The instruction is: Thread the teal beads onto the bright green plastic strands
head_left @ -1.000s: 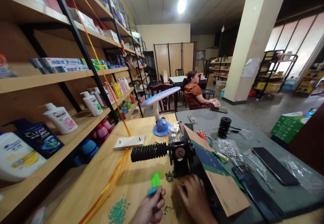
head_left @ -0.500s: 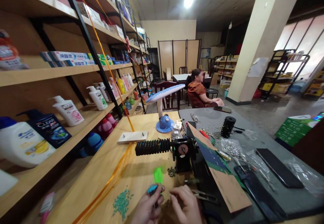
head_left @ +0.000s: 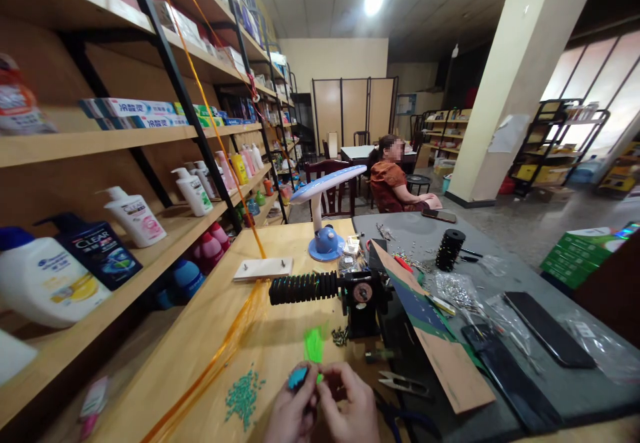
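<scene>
My left hand (head_left: 294,408) is closed, with a small blue piece with a dark underside (head_left: 297,378) held at its thumb and fingers; its exact kind I cannot make out. My right hand (head_left: 349,403) meets it fingertip to fingertip, pinching a tiny bright green bit (head_left: 319,377) between the two hands. Just beyond the fingers a tuft of bright green fibres (head_left: 314,343) lies on the wooden table. Small teal tube-like pieces (head_left: 243,396) are heaped left of my hands. Thread snips (head_left: 403,384) rest to the right of my right hand.
A black clamp-like device with a ribbed black roll (head_left: 305,288) stands beyond the hands. Orange strands (head_left: 220,349) run along the left. A blue lamp (head_left: 326,243), dark small metal parts (head_left: 340,336), a cardboard strip (head_left: 453,369) and a phone (head_left: 547,329) are around. A person (head_left: 393,179) sits behind.
My right hand has moved left, bringing its fingertips against those of my left hand. The thread snips and dark-blue handles beside it are now more exposed.
</scene>
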{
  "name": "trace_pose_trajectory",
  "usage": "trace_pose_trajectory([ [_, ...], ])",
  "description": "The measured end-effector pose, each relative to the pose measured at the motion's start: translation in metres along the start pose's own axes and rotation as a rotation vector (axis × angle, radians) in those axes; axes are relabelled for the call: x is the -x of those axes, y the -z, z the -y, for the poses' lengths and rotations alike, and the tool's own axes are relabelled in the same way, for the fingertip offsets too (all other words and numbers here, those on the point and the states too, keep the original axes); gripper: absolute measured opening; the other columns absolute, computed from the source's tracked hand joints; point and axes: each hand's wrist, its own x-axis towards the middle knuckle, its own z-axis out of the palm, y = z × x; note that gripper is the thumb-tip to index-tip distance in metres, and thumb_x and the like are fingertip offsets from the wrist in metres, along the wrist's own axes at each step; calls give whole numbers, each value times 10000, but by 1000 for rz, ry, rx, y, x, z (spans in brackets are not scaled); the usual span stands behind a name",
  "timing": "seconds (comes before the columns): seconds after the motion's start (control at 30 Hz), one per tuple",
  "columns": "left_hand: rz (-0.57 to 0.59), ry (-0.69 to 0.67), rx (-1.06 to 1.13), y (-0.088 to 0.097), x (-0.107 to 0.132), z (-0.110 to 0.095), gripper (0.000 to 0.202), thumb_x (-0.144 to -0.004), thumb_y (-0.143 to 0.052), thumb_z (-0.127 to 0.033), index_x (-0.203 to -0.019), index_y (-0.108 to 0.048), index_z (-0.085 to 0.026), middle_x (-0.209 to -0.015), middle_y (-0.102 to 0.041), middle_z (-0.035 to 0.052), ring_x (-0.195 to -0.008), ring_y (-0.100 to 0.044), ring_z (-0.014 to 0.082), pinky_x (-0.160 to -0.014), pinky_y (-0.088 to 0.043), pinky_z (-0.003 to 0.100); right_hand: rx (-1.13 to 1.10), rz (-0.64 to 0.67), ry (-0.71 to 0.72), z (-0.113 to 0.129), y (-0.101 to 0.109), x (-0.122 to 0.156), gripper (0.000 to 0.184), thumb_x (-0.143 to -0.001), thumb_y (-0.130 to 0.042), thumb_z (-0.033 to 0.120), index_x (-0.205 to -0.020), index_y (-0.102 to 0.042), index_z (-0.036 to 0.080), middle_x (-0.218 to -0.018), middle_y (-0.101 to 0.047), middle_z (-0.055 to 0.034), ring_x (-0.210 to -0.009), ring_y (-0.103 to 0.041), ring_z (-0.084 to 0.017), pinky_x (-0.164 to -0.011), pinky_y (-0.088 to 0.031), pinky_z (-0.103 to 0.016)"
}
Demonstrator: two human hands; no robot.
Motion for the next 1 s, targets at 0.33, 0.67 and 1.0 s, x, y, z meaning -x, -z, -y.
trace_pose_trajectory([
  [0.33, -1, -23, -39, 1, 0, 2, 651, -351, -995, -476, -765, -616, -145, -563, -466, -68, -513, -405, 34, -434, -259, 132, 16, -22, -7, -2, -6, 0, 140, -946, -536, 281, -916, -641, 194, -790, -693, -18, -707, -688, -127, -642, -513, -150],
  [0.67, 14, -30, -115, 3, -5, 5, 703, -364, -965, -567, -778, -588, -142, -559, -451, -68, -473, -350, 19, -406, -169, 126, 113, -78, 37, 4, -2, -2, 154, -926, -552, 256, -816, -636, 189, -714, -675, -4, -630, -659, -113, -595, -479, -148],
  [1.0, 3, -122, -122, 2, 15, -12, 689, -419, -919, -634, -792, -597, -152, -529, -450, -60, -444, -264, 24, -426, -99, 158, 111, -11, 128, -7, 3, -1, 147, -940, -556, 262, -1023, -652, 189, -863, -729, -43, -713, -713, -139, -654, -546, -164],
])
